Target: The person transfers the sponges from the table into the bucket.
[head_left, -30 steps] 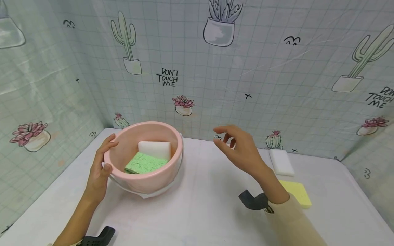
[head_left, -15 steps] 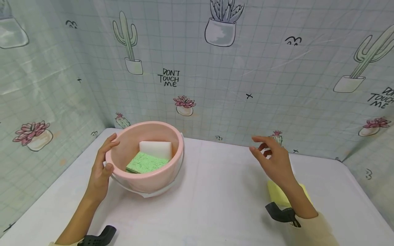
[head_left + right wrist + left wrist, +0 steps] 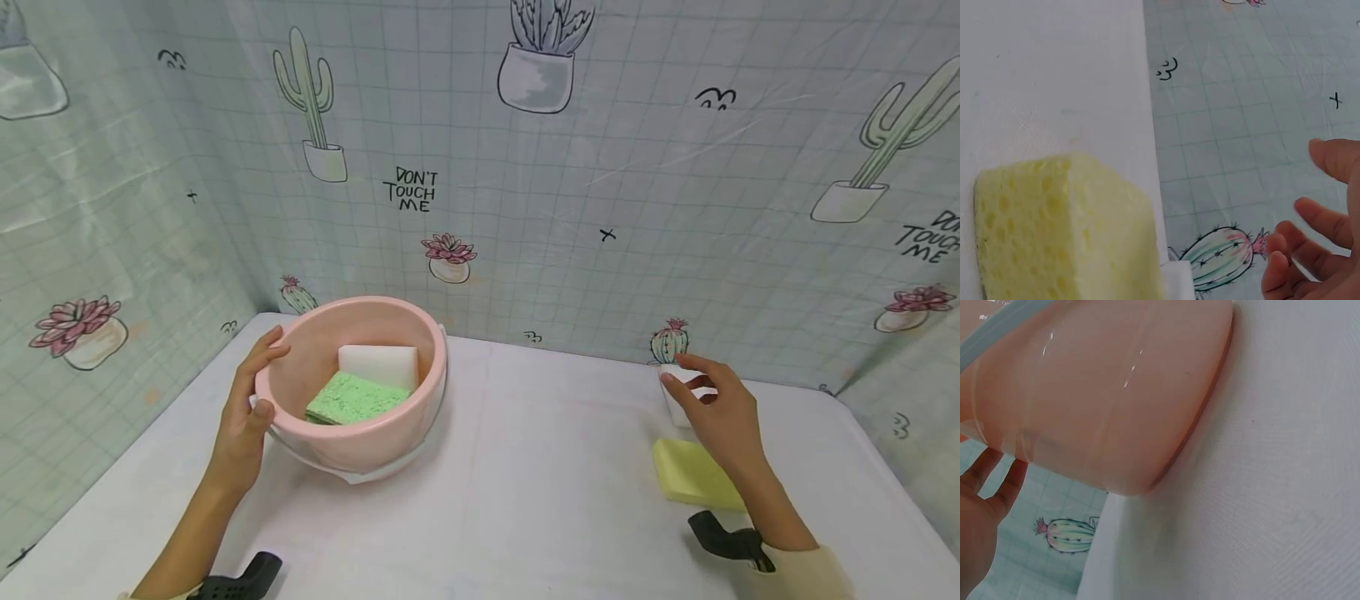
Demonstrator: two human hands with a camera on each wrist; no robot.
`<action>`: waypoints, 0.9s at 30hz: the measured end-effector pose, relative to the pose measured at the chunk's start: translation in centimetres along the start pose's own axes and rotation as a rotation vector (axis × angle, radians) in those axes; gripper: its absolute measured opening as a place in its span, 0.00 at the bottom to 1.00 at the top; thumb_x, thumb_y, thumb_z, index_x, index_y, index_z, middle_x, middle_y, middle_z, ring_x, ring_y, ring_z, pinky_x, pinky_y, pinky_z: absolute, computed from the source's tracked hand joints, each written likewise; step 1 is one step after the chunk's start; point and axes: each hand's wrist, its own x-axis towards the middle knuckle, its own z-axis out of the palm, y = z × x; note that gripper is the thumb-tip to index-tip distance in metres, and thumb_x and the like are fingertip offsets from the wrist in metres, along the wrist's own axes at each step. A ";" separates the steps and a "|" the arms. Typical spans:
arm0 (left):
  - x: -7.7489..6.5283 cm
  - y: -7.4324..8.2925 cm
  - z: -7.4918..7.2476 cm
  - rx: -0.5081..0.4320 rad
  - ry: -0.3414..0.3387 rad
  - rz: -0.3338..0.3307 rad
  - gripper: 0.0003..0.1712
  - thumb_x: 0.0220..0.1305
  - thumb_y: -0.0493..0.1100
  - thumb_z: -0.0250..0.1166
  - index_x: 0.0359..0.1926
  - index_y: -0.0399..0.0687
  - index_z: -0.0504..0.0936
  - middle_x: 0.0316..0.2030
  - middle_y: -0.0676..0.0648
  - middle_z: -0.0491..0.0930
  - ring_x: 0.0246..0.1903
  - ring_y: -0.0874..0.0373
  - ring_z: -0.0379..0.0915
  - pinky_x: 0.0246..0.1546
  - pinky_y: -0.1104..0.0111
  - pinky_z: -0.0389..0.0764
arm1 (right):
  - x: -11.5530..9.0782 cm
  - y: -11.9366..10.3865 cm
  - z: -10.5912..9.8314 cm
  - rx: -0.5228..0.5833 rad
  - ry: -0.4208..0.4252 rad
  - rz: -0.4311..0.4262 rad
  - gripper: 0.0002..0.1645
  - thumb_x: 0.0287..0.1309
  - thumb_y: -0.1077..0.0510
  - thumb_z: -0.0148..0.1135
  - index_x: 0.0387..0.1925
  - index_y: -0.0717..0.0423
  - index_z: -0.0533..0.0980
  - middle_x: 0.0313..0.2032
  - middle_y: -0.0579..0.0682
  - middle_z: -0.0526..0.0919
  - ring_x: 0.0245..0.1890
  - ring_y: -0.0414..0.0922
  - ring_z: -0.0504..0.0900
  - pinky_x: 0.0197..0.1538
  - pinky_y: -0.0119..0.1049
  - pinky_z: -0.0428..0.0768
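Note:
A pink bucket (image 3: pixel 375 450) with a white handle stands on the left side of the table. My left hand (image 3: pixel 243 417) holds its left side, fingertips over the rim and thumb at the near side. In the left wrist view, fingers (image 3: pixel 1007 487) touch the bucket's outer wall. Inside lie a green sponge (image 3: pixel 356 400) and a white sponge (image 3: pixel 378 365). At the right, my right hand (image 3: pixel 720 412) hovers with bent, spread fingers, holding nothing. Behind its fingers is a white block (image 3: pixel 675 408), partly hidden. Nearer lies a yellow sponge (image 3: pixel 690 475), partly covered by the right forearm.
The white table (image 3: pixel 525 500) ends at a curtain (image 3: pixel 562 275) printed with cacti, which rises behind it and at both sides. Black wrist straps (image 3: pixel 723 537) with camera mounts sit on both arms.
My right hand has moved right and downward, from beside the bucket to over the white block. The left hand and the bucket have stayed in place.

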 end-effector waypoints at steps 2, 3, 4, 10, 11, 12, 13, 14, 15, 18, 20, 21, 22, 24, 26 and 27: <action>0.0 0.0 0.1 0.002 -0.001 -0.009 0.36 0.66 0.58 0.55 0.67 0.43 0.63 0.73 0.51 0.50 0.71 0.52 0.41 0.67 0.58 0.51 | -0.2 0.6 -0.2 -0.001 -0.034 0.039 0.29 0.63 0.46 0.60 0.59 0.59 0.72 0.53 0.54 0.75 0.39 0.30 0.69 0.39 0.23 0.68; 0.0 0.1 0.2 0.001 -0.002 -0.013 0.36 0.66 0.58 0.55 0.67 0.43 0.63 0.73 0.51 0.50 0.71 0.52 0.41 0.67 0.58 0.51 | -0.2 0.9 -0.3 -0.001 -0.048 0.055 0.30 0.64 0.45 0.59 0.60 0.59 0.71 0.54 0.55 0.74 0.40 0.30 0.69 0.40 0.23 0.68; -0.1 0.2 0.2 0.004 -0.003 -0.015 0.36 0.66 0.58 0.55 0.68 0.44 0.63 0.73 0.52 0.50 0.71 0.53 0.41 0.67 0.58 0.52 | -0.2 1.2 -0.4 0.002 -0.053 0.070 0.31 0.64 0.45 0.58 0.61 0.59 0.70 0.55 0.55 0.74 0.40 0.30 0.69 0.40 0.23 0.68; -0.1 0.5 0.3 -0.046 -0.003 0.013 0.36 0.66 0.57 0.56 0.68 0.43 0.63 0.73 0.49 0.49 0.71 0.51 0.41 0.65 0.67 0.57 | 0.1 2.7 -0.9 -0.028 -0.033 0.159 0.36 0.64 0.42 0.57 0.64 0.61 0.66 0.59 0.60 0.71 0.47 0.48 0.71 0.40 0.32 0.69; -0.1 0.6 0.3 -0.050 -0.003 0.017 0.36 0.66 0.57 0.56 0.68 0.43 0.63 0.73 0.48 0.48 0.71 0.51 0.41 0.64 0.68 0.57 | 0.1 2.9 -1.0 -0.035 -0.032 0.181 0.37 0.64 0.42 0.57 0.64 0.62 0.65 0.59 0.62 0.70 0.48 0.52 0.71 0.39 0.35 0.69; -0.1 0.6 0.3 -0.056 -0.004 0.023 0.36 0.66 0.57 0.56 0.68 0.43 0.62 0.73 0.48 0.48 0.71 0.50 0.41 0.64 0.68 0.57 | 0.1 3.2 -0.9 -0.037 -0.029 0.205 0.38 0.63 0.42 0.57 0.65 0.63 0.65 0.59 0.63 0.70 0.49 0.55 0.70 0.39 0.38 0.69; -0.1 0.5 0.2 -0.064 -0.003 0.023 0.36 0.66 0.57 0.56 0.68 0.43 0.62 0.73 0.48 0.48 0.71 0.51 0.41 0.65 0.68 0.56 | 0.1 3.5 -0.9 -0.038 -0.028 0.230 0.39 0.63 0.41 0.58 0.65 0.63 0.65 0.59 0.64 0.69 0.50 0.57 0.69 0.40 0.41 0.68; -0.1 0.5 0.2 -0.070 -0.002 0.025 0.36 0.66 0.57 0.56 0.68 0.43 0.63 0.73 0.48 0.48 0.71 0.51 0.41 0.65 0.67 0.55 | 0.1 3.7 -0.8 -0.041 -0.027 0.254 0.40 0.63 0.41 0.58 0.65 0.64 0.64 0.59 0.66 0.68 0.51 0.59 0.68 0.40 0.44 0.68; -0.1 0.5 0.2 -0.076 -0.002 0.028 0.36 0.66 0.57 0.56 0.68 0.42 0.63 0.73 0.47 0.48 0.71 0.50 0.40 0.65 0.67 0.55 | 0.2 3.9 -0.6 -0.043 -0.027 0.275 0.40 0.62 0.41 0.58 0.65 0.64 0.64 0.59 0.67 0.67 0.52 0.61 0.67 0.41 0.47 0.67; -0.1 0.3 0.2 -0.093 0.001 0.034 0.37 0.66 0.57 0.57 0.68 0.41 0.63 0.73 0.46 0.48 0.71 0.50 0.40 0.66 0.66 0.53 | 0.1 4.6 -0.2 -0.058 -0.032 0.330 0.43 0.61 0.40 0.60 0.66 0.65 0.63 0.59 0.70 0.65 0.54 0.65 0.64 0.44 0.53 0.66; -0.1 0.3 0.2 -0.094 0.001 0.034 0.36 0.66 0.57 0.57 0.68 0.42 0.63 0.73 0.47 0.48 0.71 0.50 0.40 0.66 0.66 0.53 | 0.1 5.0 0.0 -0.071 -0.037 0.358 0.44 0.60 0.40 0.61 0.66 0.65 0.62 0.60 0.71 0.64 0.55 0.66 0.62 0.45 0.55 0.66; -0.1 0.3 0.2 -0.093 0.000 0.033 0.36 0.66 0.56 0.57 0.68 0.42 0.63 0.73 0.47 0.48 0.71 0.50 0.40 0.66 0.67 0.54 | 0.1 5.2 0.1 -0.078 -0.041 0.372 0.45 0.59 0.40 0.61 0.67 0.65 0.61 0.60 0.72 0.64 0.55 0.66 0.61 0.44 0.54 0.67; -0.1 0.3 0.2 -0.093 -0.002 0.034 0.36 0.66 0.56 0.57 0.68 0.42 0.63 0.73 0.47 0.48 0.71 0.50 0.40 0.66 0.67 0.54 | 0.0 5.3 0.2 -0.086 -0.045 0.384 0.46 0.59 0.40 0.62 0.67 0.66 0.61 0.59 0.72 0.63 0.55 0.67 0.59 0.43 0.54 0.67; 0.0 0.3 0.2 -0.096 -0.005 0.037 0.35 0.66 0.55 0.57 0.68 0.42 0.63 0.73 0.46 0.48 0.71 0.50 0.40 0.65 0.68 0.56 | 0.0 5.5 0.3 -0.098 -0.053 0.399 0.46 0.58 0.41 0.63 0.67 0.66 0.60 0.59 0.72 0.63 0.54 0.67 0.58 0.42 0.54 0.66; 0.0 0.2 0.3 -0.098 -0.005 0.033 0.35 0.66 0.55 0.57 0.68 0.42 0.63 0.73 0.47 0.48 0.71 0.50 0.40 0.64 0.70 0.57 | 0.0 5.7 0.4 -0.107 -0.064 0.410 0.47 0.58 0.41 0.63 0.67 0.67 0.59 0.59 0.72 0.62 0.54 0.68 0.57 0.43 0.55 0.66; 0.0 0.2 0.3 -0.103 -0.004 0.029 0.36 0.65 0.55 0.57 0.68 0.42 0.63 0.73 0.47 0.48 0.71 0.50 0.40 0.64 0.70 0.58 | 0.1 5.8 0.4 -0.111 -0.072 0.414 0.48 0.58 0.40 0.63 0.67 0.67 0.59 0.59 0.73 0.62 0.54 0.68 0.57 0.44 0.56 0.66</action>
